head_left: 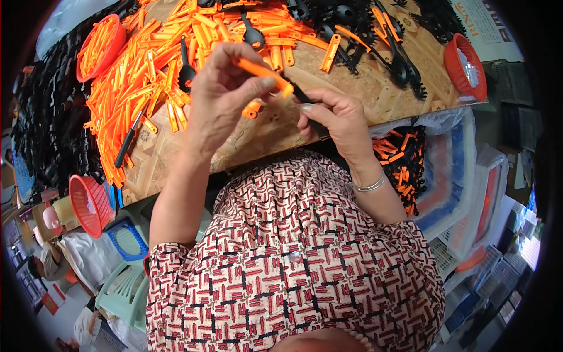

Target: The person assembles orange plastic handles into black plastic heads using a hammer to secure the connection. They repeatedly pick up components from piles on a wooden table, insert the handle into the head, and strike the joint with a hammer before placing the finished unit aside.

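Observation:
My left hand (217, 100) pinches an orange utensil handle (258, 71) between thumb and fingers, tilted down to the right. My right hand (343, 114) is closed on a slim black utensil shaft (299, 94). The shaft's upper end lies close by the handle's lower end; whether it sits inside cannot be made out. Most of the black piece is hidden by my right fingers. Both hands are above the table's near edge. Under my left hand lies another orange handle (251, 110). A heap of orange handles (135, 88) spreads out beyond and to the left.
Black spoons (253, 36) lie among the handles, and a black-handled tool (126, 144) rests at their left. Black pieces (53, 111) are heaped far left. Red baskets stand left (122, 38) and right (482, 82). Orange-and-black utensils (403, 155) fill a space below the table's right edge.

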`<state>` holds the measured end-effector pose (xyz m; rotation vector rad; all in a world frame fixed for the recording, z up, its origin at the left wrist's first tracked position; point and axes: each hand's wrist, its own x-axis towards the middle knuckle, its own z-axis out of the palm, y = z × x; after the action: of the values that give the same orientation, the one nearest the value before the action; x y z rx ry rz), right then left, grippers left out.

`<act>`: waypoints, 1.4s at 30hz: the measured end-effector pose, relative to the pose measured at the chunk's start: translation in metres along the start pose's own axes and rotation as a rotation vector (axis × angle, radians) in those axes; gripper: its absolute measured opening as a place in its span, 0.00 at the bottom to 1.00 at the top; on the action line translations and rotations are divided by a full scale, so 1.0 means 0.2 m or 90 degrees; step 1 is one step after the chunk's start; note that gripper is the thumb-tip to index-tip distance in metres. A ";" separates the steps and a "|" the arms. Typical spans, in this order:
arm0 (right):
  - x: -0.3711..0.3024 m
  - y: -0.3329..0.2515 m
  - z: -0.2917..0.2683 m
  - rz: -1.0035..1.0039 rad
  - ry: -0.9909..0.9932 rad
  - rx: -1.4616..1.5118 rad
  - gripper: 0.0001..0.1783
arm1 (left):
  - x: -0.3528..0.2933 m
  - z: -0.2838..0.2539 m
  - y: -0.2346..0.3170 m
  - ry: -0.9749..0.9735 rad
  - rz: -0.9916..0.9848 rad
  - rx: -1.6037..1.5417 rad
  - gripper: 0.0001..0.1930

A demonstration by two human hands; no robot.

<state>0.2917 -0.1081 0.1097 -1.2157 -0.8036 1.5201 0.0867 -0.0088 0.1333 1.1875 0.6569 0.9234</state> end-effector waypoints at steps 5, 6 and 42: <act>0.00 0.01 0.08 0.051 -0.033 -0.052 0.13 | -0.14 -0.04 -0.07 0.030 0.061 0.264 0.10; 0.00 0.02 0.08 0.046 -0.040 -0.071 0.12 | -0.15 -0.03 -0.06 0.057 0.045 0.231 0.10; 0.01 -0.13 -0.06 -0.520 0.028 -0.760 0.10 | -0.16 -0.03 -0.01 0.028 0.139 0.514 0.13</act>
<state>0.3096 -0.1003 0.1293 -1.3950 -2.0022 0.2444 0.0663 -0.0345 0.1283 1.9881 0.9959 0.8869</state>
